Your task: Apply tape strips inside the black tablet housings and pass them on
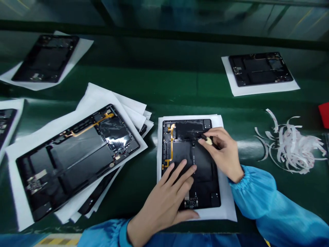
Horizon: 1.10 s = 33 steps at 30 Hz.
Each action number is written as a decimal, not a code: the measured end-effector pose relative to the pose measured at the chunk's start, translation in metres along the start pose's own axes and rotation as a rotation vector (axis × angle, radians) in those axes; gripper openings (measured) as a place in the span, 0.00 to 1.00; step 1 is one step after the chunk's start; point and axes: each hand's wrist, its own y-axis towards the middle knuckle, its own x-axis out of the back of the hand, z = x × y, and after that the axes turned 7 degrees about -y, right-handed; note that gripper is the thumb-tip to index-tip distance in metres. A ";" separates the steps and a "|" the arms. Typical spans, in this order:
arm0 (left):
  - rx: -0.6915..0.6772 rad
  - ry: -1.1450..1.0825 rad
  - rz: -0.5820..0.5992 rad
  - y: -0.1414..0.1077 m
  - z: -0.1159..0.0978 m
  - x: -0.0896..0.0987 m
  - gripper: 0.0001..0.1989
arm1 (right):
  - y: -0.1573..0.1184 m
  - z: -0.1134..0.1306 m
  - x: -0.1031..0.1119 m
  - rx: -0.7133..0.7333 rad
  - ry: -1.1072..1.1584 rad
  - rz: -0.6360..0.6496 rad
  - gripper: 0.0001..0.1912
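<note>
A black tablet back housing (180,137) lies on a white foam sheet (227,202) in front of me, with an orange flex cable (171,144) along its left side. My left hand (164,202) rests flat on the housing's lower half, fingers apart, holding nothing. My right hand (221,154) is over the housing's upper right area, pinching a small cream-coloured tab (209,140) between finger and thumb. Whatever the tab joins on the housing is hidden by my fingers.
A tilted housing (77,154) lies on a loose stack of white sheets (128,106) to the left. Other housings sit on sheets at the back, on a green conveyor belt (180,79). Peeled white strips (290,144) are heaped to the right, beside a red object (324,115).
</note>
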 end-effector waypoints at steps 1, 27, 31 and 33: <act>0.014 0.006 -0.003 0.006 0.004 0.001 0.35 | 0.001 0.002 0.004 -0.010 -0.003 -0.023 0.03; 0.803 -0.230 -0.377 -0.043 -0.005 -0.014 0.07 | -0.066 -0.011 0.064 -0.203 -0.548 0.221 0.17; 0.829 -0.417 -0.400 -0.033 -0.003 -0.006 0.08 | -0.066 -0.013 0.062 -0.240 -0.546 0.210 0.17; 0.838 -0.586 -0.415 -0.029 -0.007 -0.002 0.10 | -0.066 -0.015 0.062 -0.255 -0.526 0.215 0.16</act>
